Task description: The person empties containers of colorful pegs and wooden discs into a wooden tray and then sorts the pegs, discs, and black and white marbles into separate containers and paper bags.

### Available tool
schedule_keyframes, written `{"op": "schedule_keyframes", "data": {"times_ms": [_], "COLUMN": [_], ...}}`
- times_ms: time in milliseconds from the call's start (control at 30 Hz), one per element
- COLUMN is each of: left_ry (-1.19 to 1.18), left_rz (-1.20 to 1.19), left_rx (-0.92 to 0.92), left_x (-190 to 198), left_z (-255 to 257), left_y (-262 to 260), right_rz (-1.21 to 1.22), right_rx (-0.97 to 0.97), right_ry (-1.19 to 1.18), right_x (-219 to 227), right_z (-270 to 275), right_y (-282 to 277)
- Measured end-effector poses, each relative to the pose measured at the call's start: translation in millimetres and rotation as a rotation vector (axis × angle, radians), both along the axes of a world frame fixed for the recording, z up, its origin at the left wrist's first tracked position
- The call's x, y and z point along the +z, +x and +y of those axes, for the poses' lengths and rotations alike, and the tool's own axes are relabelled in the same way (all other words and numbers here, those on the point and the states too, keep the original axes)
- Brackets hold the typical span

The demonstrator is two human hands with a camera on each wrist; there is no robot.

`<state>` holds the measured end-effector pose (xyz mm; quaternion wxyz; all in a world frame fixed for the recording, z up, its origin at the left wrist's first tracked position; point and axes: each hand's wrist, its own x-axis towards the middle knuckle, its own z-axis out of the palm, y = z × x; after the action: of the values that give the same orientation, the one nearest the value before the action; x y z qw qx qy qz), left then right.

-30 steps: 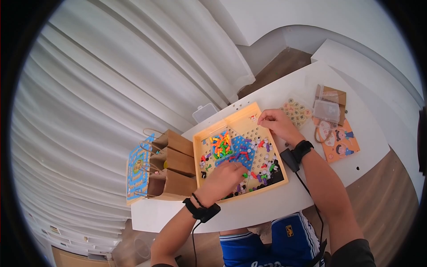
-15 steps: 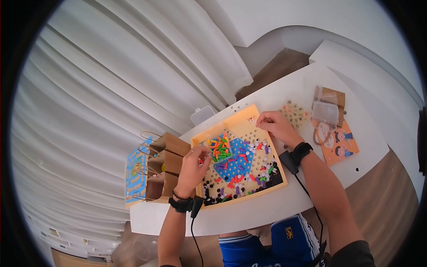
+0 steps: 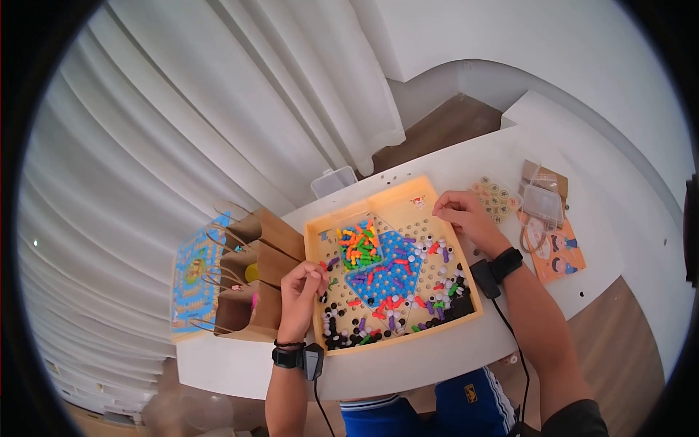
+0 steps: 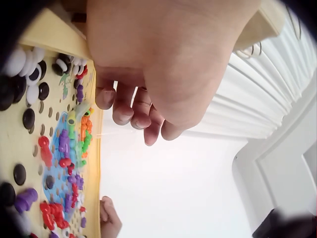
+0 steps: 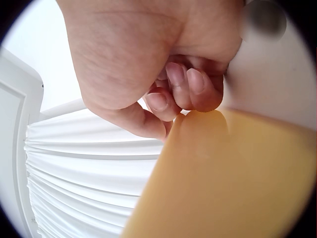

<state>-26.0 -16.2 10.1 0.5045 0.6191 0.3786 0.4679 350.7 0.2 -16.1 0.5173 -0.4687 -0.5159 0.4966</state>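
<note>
A shallow wooden tray holds a blue star-patterned board with colourful pegs and many black and white pieces. At its left wall my left hand is raised; in the left wrist view the fingers of that hand hang loosely bent, holding nothing visible. My right hand is at the tray's far right corner. The right wrist view has this hand with fingers curled and thumb pinching the tray's wall. A clear box of pegs stands inside the tray, at its left side.
Paper bags stand left of the tray, beside a blue printed board. On the right lie a sheet of round pieces, clear plastic boxes and an orange picture card. An empty lid lies behind the tray.
My left hand has moved from over the board's near part to the left, down beside the tray's left wall. The right hand has stayed at the corner. The head view has shifted slightly.
</note>
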Motion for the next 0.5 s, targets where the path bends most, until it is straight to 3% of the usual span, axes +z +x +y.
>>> {"op": "schedule_keyframes", "data": {"times_ms": [167, 267, 367, 433, 467, 500], "left_ry": [0.025, 0.029, 0.008, 0.005, 0.014, 0.022], "left_rz": [-0.155, -0.090, -0.107, -0.164, -0.140, -0.113], "left_rx": [-0.092, -0.098, -0.130, -0.099, -0.113, -0.126], "left_x": [-13, -8, -8, -5, -7, -8], "left_z": [0, -6, -6, -7, -6, -5], "left_y": [-11, -12, -14, -12, -13, -14], "right_rz": [0.035, 0.021, -0.164, -0.429, -0.642, -0.669], "right_rx": [0.029, 0.059, -0.023, -0.051, 0.043, 0.052], "right_ry": [-0.050, -0.093, -0.053, 0.207, 0.168, 0.162], "right_x": [5, 12, 24, 40, 58, 76], "right_z": [-2, -5, -11, -25, -39, -51], "right_y": [-1, 1, -1, -11, -12, -22]}}
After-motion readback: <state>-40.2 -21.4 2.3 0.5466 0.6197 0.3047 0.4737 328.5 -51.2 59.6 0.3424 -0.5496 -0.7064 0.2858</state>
